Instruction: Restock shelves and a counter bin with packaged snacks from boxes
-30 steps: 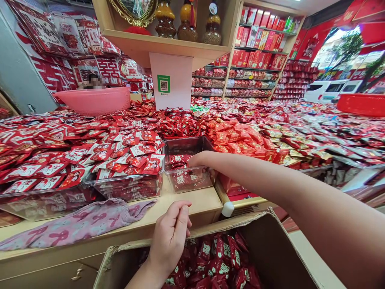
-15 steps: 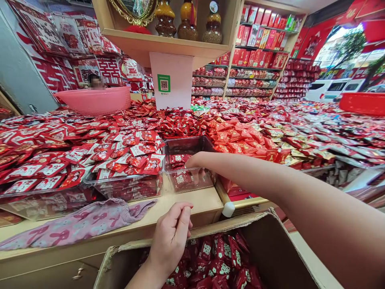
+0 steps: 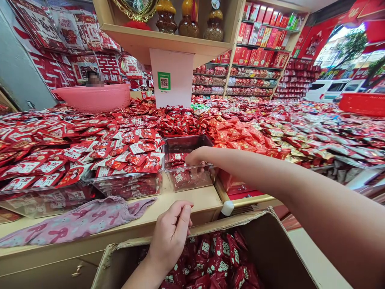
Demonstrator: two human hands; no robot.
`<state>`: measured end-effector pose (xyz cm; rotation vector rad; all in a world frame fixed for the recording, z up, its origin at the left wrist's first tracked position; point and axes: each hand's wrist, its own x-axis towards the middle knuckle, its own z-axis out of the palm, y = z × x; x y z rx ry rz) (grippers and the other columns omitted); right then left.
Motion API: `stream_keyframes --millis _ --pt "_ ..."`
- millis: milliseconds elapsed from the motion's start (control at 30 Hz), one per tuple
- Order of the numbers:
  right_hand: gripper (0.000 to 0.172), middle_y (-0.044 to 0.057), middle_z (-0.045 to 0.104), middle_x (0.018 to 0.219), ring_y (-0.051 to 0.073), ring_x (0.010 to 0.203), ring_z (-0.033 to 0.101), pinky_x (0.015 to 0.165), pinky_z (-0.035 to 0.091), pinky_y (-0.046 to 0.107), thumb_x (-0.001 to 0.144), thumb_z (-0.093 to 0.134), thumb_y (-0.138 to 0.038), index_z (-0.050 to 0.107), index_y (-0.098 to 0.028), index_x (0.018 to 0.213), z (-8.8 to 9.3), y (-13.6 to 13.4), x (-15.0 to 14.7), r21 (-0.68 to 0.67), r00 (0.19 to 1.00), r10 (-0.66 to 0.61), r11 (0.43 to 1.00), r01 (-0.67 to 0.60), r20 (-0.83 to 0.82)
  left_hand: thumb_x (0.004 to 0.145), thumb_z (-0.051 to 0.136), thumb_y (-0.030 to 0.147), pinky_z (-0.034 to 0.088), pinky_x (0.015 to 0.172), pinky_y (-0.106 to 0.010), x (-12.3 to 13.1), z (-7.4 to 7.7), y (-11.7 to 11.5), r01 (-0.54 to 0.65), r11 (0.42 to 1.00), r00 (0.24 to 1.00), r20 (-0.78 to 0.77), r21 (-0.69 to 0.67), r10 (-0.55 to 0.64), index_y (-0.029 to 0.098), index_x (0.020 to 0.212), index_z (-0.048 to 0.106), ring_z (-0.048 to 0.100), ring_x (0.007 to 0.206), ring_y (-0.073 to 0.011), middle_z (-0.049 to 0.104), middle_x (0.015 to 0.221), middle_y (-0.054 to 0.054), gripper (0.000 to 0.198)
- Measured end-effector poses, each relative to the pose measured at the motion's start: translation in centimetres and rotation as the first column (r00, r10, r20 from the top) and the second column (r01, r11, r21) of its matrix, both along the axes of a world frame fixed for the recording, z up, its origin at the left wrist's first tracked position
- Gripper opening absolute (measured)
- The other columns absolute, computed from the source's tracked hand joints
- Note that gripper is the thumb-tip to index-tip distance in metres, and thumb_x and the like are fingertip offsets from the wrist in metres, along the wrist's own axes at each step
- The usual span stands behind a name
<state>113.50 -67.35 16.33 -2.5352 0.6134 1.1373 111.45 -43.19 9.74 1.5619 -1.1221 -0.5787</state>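
My left hand (image 3: 173, 229) hovers over the near rim of a cardboard box (image 3: 273, 237), its fingers curled closed; whatever may be inside the curl is hidden. Dark red wrapped packets (image 3: 215, 259) with pale printed characters fill the box. My right hand (image 3: 197, 157) reaches down into a clear plastic bin (image 3: 192, 185) on the counter. A few similar dark red packets (image 3: 177, 157) lie in that bin, beside and under my right fingers. Those fingers show only dimly through the bin's front wall, so their grip is unclear.
Left of the bin, another clear bin (image 3: 132, 188) is heaped with red and white packets. A pink patterned cloth (image 3: 81, 224) lies along the counter edge (image 3: 168, 206). Orange-red packets (image 3: 240, 138) are piled to the right. Behind stand a pink basket (image 3: 99, 98) and an overhanging shelf (image 3: 168, 38).
My right hand and forearm have shifted very slightly within the bin. My left hand stays closed above the box. The view has tilted a little.
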Motion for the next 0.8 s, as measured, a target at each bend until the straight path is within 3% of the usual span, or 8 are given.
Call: stream_keyframes --millis 267,467,633,800 --pt "0.046 0.003 0.059 0.061 0.018 0.062 0.057 0.062 0.045 0.035 0.055 0.067 -0.046 0.064 -0.012 0.085 -0.7 1.3 0.0 -0.001 0.993 0.036 0.999 -0.036 -0.110 0.084 0.039 0.036 0.045 0.051 -0.022 0.0 -0.1 0.2 0.015 1.000 1.000 0.023 0.016 -0.015 0.021 0.096 0.058 0.053 0.051 -0.0116 0.053 0.059 0.002 0.027" --pt "0.034 0.007 0.058 0.057 0.024 0.066 0.057 0.064 0.044 0.041 0.058 0.066 -0.037 0.065 -0.006 0.072 0.0 1.1 -0.4 -0.127 0.992 0.041 0.990 -0.056 -0.120 0.085 0.037 0.038 0.045 0.052 -0.022 0.0 -0.1 0.3 0.022 0.999 0.998 0.060 0.030 -0.024 0.021 0.096 0.056 0.052 0.051 -0.0107 0.052 0.060 0.003 0.028" --pt "0.030 0.006 0.058 0.056 0.024 0.070 0.058 0.071 0.044 0.039 0.060 0.065 -0.037 0.064 -0.007 0.062 -0.5 0.2 -0.5 -0.208 0.986 0.139 0.966 -0.156 -0.094 0.085 0.037 0.038 0.045 0.051 -0.022 0.0 0.0 0.2 0.027 0.999 0.997 0.077 0.034 -0.030 0.022 0.095 0.057 0.053 0.050 -0.0106 0.052 0.060 0.003 0.027" --pt "0.029 0.005 0.062 0.066 0.023 0.079 0.056 0.079 0.041 0.034 0.055 0.068 -0.033 0.066 -0.008 0.070 -1.1 -0.4 -0.6 -0.283 0.963 0.270 0.925 -0.255 0.014 0.085 0.037 0.037 0.045 0.051 -0.022 0.0 -0.1 0.4 0.028 0.999 0.996 0.084 0.033 -0.030 0.022 0.094 0.057 0.053 0.050 -0.0105 0.052 0.060 0.003 0.027"
